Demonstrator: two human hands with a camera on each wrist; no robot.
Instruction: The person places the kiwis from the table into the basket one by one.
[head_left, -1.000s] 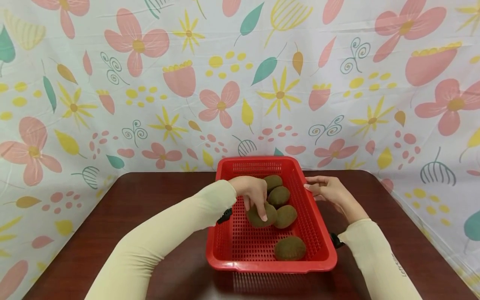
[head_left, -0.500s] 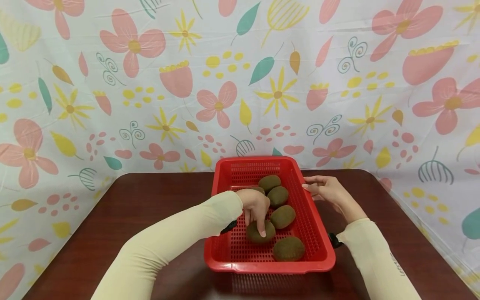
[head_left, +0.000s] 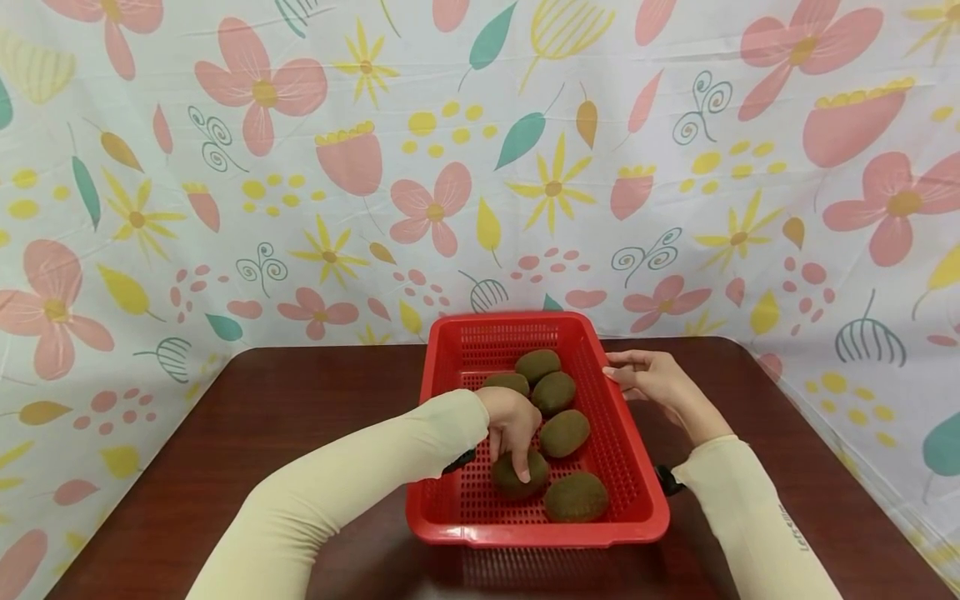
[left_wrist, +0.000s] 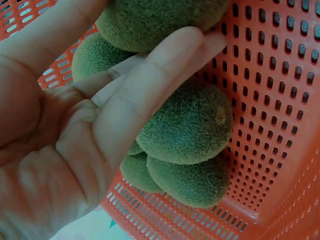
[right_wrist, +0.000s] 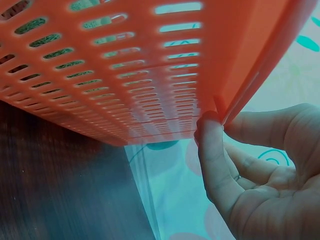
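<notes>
Inside the red plastic basket [head_left: 630, 492] lie several brown, fuzzy kiwis. My left hand [head_left: 512, 425] reaches over the basket's left side and holds one kiwi [head_left: 510, 485] near the front left, thumb on one side and fingers on the other; the left wrist view has this kiwi [left_wrist: 162, 20] at its top edge. Right of it sits another kiwi [head_left: 576, 497], and further kiwis [head_left: 553, 393] cluster behind. On the right side, my right hand [head_left: 656, 383] pinches the basket's rim between thumb and fingers, which the right wrist view shows close up at the rim [right_wrist: 250, 75].
The basket stands on a dark brown table [head_left: 322, 392]. A white cloth with printed flowers [head_left: 442, 208] hangs behind the table and along its sides. Perforated basket walls rise around the kiwis.
My left hand has brought its kiwi forward, toward the basket's front left, and lower. A kiwi at the back left has come into sight. The right hand stays on the rim.
</notes>
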